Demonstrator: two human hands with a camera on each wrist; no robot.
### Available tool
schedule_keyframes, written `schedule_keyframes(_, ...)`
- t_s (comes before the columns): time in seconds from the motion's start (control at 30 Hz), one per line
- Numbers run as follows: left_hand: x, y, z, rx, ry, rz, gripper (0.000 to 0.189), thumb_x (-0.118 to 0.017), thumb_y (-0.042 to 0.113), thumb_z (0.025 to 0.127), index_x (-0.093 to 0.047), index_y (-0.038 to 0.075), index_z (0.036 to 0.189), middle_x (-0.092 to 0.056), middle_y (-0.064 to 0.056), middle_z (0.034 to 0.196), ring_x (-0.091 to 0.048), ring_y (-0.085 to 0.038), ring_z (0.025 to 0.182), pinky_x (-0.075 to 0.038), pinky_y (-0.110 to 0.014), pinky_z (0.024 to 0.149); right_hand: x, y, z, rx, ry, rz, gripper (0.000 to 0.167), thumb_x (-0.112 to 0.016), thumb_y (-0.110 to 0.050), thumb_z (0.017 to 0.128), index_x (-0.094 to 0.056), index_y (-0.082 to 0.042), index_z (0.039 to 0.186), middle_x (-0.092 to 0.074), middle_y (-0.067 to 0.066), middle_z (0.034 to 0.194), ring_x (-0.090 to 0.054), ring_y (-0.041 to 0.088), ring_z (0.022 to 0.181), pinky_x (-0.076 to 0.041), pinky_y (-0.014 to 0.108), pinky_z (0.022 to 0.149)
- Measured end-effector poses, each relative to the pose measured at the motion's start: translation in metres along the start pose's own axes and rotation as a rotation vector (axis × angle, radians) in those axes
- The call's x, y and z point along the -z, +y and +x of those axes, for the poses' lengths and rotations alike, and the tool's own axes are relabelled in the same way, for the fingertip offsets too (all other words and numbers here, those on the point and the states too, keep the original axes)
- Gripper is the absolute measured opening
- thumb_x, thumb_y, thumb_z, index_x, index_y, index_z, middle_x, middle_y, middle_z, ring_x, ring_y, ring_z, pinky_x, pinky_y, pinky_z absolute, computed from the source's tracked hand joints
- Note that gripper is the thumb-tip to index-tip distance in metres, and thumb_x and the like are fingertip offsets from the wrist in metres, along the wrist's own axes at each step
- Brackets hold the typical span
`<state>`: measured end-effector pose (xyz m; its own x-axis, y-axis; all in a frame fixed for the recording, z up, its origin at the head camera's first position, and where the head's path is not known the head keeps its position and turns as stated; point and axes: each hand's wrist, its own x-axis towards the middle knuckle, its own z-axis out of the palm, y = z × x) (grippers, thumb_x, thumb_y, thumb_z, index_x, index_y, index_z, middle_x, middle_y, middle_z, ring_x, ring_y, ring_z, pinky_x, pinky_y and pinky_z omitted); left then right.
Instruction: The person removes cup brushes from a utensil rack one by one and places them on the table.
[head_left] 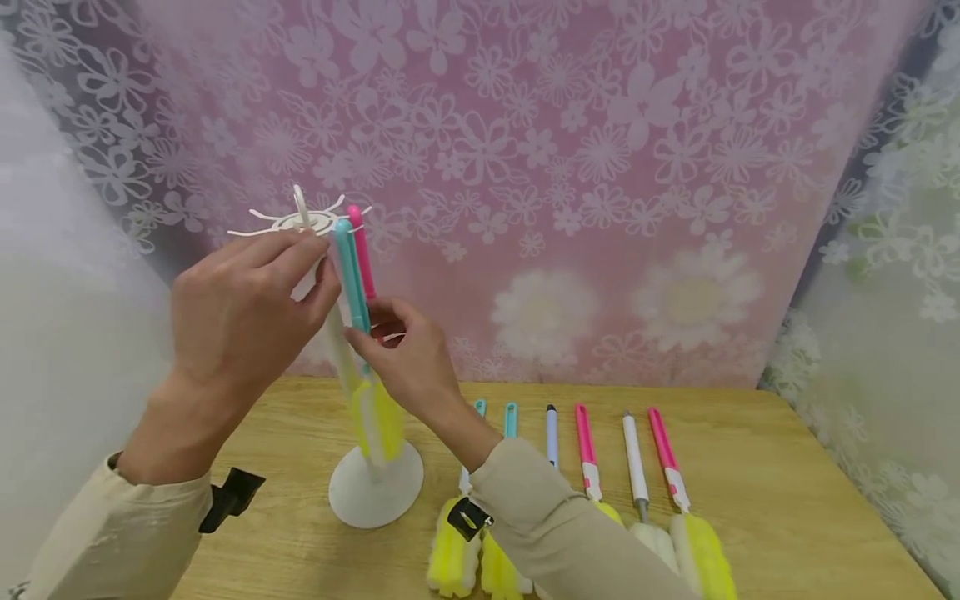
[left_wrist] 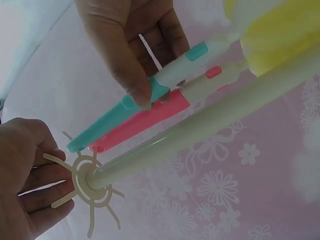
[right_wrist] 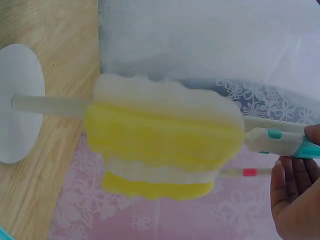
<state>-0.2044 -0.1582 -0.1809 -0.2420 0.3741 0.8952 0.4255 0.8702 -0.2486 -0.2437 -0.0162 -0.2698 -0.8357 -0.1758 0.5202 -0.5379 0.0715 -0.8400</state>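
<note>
A white rack [head_left: 315,222] with curved prongs tops a tall pole on a round base. My left hand [head_left: 251,287] holds the rack's top at its prongs; in the left wrist view its fingers [left_wrist: 47,177] lie behind them. With thumb and fingers, my right hand [head_left: 408,354] pinches a teal-handled sponge brush [head_left: 349,271], upright beside the pole, its handle end at a prong. A pink-handled sponge brush [head_left: 362,254] hangs from the rack just behind it. Yellow-and-white sponge heads [right_wrist: 165,130] point down in the right wrist view.
Several more brushes lie in a row on the wooden table [head_left: 780,500], including a white-handled one [head_left: 634,458] and a pink-handled one [head_left: 663,442]. The round base [head_left: 375,508] stands at the table's left. A flowered pink curtain [head_left: 540,208] rises behind.
</note>
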Motion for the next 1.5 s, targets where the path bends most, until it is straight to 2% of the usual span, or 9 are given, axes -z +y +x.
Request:
schedule_keyframes(0.2, -0.005, 0.004, 0.001, 0.010, 0.031, -0.005, 0.018, -0.058, 0.012, 0.088, -0.074, 0.004, 0.092, -0.072, -0.009, 0.087, -0.068, -0.029, 0.072, -0.050, -0.039, 0.054, 0.017, 0.002, -0.004, -0.003, -0.009, 0.053, 0.030, -0.073, -0.023, 0.085, -0.066, -0.009, 0.110, -0.066, -0.002, 0.093, -0.062, 0.011, 0.086, -0.052, 0.028, 0.078)
schedule_keyframes(0.37, -0.004, 0.002, 0.002, 0.005, 0.017, 0.015, 0.020, -0.059, 0.015, 0.089, -0.074, 0.003, 0.094, -0.072, -0.011, 0.090, -0.068, -0.030, 0.075, -0.051, -0.040, 0.055, 0.029, 0.003, -0.005, 0.011, -0.025, 0.107, 0.029, -0.073, -0.021, 0.085, -0.065, -0.006, 0.109, -0.066, 0.004, 0.096, -0.062, 0.015, 0.088, -0.051, 0.031, 0.082)
schedule_keyframes(0.5, -0.003, 0.001, 0.002, 0.006, -0.001, 0.024, 0.022, -0.057, 0.017, 0.091, -0.074, 0.002, 0.093, -0.072, -0.012, 0.090, -0.068, -0.031, 0.075, -0.050, -0.039, 0.053, 0.043, 0.003, -0.007, 0.045, -0.030, 0.132, 0.027, -0.072, -0.016, 0.086, -0.065, -0.004, 0.109, -0.067, 0.006, 0.097, -0.064, 0.017, 0.090, -0.052, 0.031, 0.082)
schedule_keyframes(0.63, -0.006, 0.004, 0.004, 0.034, 0.004, 0.021, 0.026, -0.052, 0.018, 0.093, -0.073, 0.002, 0.088, -0.071, -0.013, 0.083, -0.065, -0.032, 0.065, -0.046, -0.038, 0.048, 0.066, 0.002, -0.012, 0.096, -0.020, 0.132, 0.024, -0.070, -0.011, 0.087, -0.065, -0.003, 0.108, -0.067, 0.008, 0.096, -0.065, 0.020, 0.090, -0.053, 0.035, 0.082)
schedule_keyframes(0.77, -0.010, 0.007, 0.004, 0.084, 0.044, 0.025, 0.025, -0.052, 0.015, 0.094, -0.073, 0.001, 0.089, -0.069, -0.014, 0.078, -0.059, -0.033, 0.056, -0.041, -0.039, 0.043, 0.095, 0.001, -0.015, 0.120, 0.009, 0.088, 0.022, -0.070, -0.011, 0.087, -0.066, -0.004, 0.108, -0.067, 0.007, 0.096, -0.065, 0.022, 0.089, -0.053, 0.036, 0.081)
schedule_keyframes(0.93, -0.013, 0.011, 0.004, 0.137, 0.109, 0.028, 0.027, -0.049, 0.013, 0.093, -0.073, 0.001, 0.097, -0.064, -0.016, 0.073, -0.053, -0.034, 0.051, -0.034, -0.040, 0.040, 0.135, 0.003, -0.016, 0.102, 0.108, 0.035, 0.023, -0.071, -0.013, 0.087, -0.066, -0.002, 0.107, -0.068, 0.008, 0.095, -0.065, 0.023, 0.089, -0.053, 0.036, 0.081)
schedule_keyframes(1.2, -0.015, 0.017, 0.008, 0.131, 0.070, 0.082, 0.036, -0.040, 0.007, 0.089, -0.073, 0.006, 0.105, -0.056, -0.015, 0.071, -0.039, -0.032, 0.045, -0.025, -0.037, 0.039, 0.209, 0.009, -0.031, 0.027, 0.252, -0.066, 0.028, -0.071, -0.017, 0.086, -0.066, -0.001, 0.109, -0.067, 0.006, 0.097, -0.065, 0.018, 0.089, -0.053, 0.025, 0.079)
schedule_keyframes(1.37, -0.018, 0.019, 0.008, 0.136, 0.061, 0.114, 0.037, -0.041, 0.008, 0.091, -0.073, 0.010, 0.109, -0.054, -0.017, 0.074, -0.043, -0.036, 0.051, -0.029, -0.041, 0.041, 0.255, 0.017, -0.048, 0.024, 0.314, -0.098, 0.024, -0.070, -0.012, 0.087, -0.066, -0.002, 0.108, -0.067, 0.002, 0.096, -0.064, 0.014, 0.085, -0.052, 0.021, 0.076)
schedule_keyframes(1.5, -0.021, 0.019, 0.006, 0.135, 0.093, 0.110, 0.038, -0.041, 0.009, 0.092, -0.073, 0.016, 0.111, -0.057, -0.018, 0.081, -0.047, -0.038, 0.059, -0.030, -0.042, 0.042, 0.292, 0.023, -0.066, -0.045, 0.381, -0.213, 0.026, -0.070, -0.013, 0.087, -0.066, -0.003, 0.110, -0.068, -0.005, 0.094, -0.065, 0.009, 0.083, -0.051, 0.017, 0.074)
